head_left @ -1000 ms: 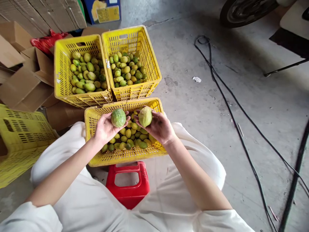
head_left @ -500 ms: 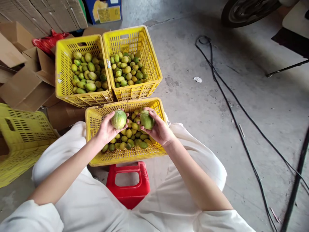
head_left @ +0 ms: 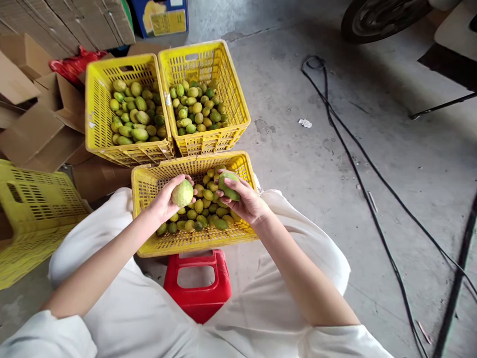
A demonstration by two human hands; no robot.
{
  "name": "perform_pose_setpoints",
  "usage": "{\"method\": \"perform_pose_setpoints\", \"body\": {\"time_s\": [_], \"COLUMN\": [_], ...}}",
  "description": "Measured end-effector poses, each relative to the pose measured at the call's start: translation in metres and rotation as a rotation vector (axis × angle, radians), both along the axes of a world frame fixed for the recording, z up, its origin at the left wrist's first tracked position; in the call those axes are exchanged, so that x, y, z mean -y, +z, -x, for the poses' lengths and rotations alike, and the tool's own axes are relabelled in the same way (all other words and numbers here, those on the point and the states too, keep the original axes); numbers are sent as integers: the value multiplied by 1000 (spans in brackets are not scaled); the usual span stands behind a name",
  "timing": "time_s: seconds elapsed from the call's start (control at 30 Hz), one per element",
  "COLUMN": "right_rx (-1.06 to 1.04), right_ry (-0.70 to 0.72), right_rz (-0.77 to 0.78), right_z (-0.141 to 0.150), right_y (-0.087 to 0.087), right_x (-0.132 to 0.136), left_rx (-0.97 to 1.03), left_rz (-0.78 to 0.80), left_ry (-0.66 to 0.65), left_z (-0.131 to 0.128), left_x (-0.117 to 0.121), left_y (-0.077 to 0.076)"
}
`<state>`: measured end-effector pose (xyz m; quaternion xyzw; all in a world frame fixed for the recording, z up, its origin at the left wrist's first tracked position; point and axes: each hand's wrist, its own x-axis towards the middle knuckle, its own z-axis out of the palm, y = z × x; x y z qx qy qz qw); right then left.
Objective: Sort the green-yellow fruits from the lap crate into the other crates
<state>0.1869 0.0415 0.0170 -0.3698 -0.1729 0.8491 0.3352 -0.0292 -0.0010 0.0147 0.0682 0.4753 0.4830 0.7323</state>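
My left hand [head_left: 165, 202] is closed round a yellow-green fruit [head_left: 182, 193]. My right hand [head_left: 244, 199] grips a greener fruit [head_left: 227, 183]. Both hands hover over the near yellow crate [head_left: 149, 246], which holds several small green and yellow fruits [head_left: 201, 211] and rests between my knees. Two more yellow crates stand behind it: the left crate [head_left: 97, 107] holds larger green fruits, the right crate [head_left: 231, 94] smaller mixed ones.
A red stool [head_left: 197, 286] sits under me. An empty yellow crate [head_left: 33, 219] lies at the left beside cardboard boxes [head_left: 33, 129]. Black cables [head_left: 357, 164] run over the concrete floor at the right. A wheel [head_left: 376, 17] is at the top right.
Both hands have lowered slightly toward the near crate and turned their fruits; the right hand's fruit now shows its greener side.
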Motion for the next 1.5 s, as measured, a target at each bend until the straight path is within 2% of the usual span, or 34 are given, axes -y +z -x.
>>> {"method": "perform_pose_setpoints", "body": {"time_s": [0.17, 0.27, 0.37, 0.53, 0.7, 0.83, 0.97, 1.1, 1.2, 1.3, 1.4, 1.5], "right_rx": [1, -59, -28, 33, 265, 358, 399, 422, 171, -152, -186, -110], "right_ry": [-75, -109, -123, -71, -51, -79, -103, -140, -251, -401, -385, -275], "right_rz": [105, 105, 61, 68, 177, 346, 525, 564, 440, 127, -72, -76], "right_z": [-1, -1, 0, 1, 6, 12, 18, 26, 26, 19, 11, 8], "right_y": [-3, -1, 3, 3, -1, -6, -21, -29, -16, 7, 21, 14], "right_x": [-3, -5, -5, -2, -1, 1, 1, -8, -23, -37, -41, -36], "left_rx": [85, 77, 52, 38, -110, -199, -218, -197, -176, -155, -136, -115], "left_rz": [132, 120, 61, 52, 298, 487, 529, 522, 516, 508, 521, 559], "left_ry": [52, 65, 61, 89, 43, 33, 20, 9, 9, 20, 43, 77], "left_z": [-2, -3, -1, 2, -4, -8, -8, -6, -5, -4, -3, -3], "left_x": [-3, -5, -7, -5, -6, -5, 1, 6, 10, 13, 13, 12], "left_y": [7, 12, 11, 7, 7, 0, -7, -9, -10, -10, -9, -10]}}
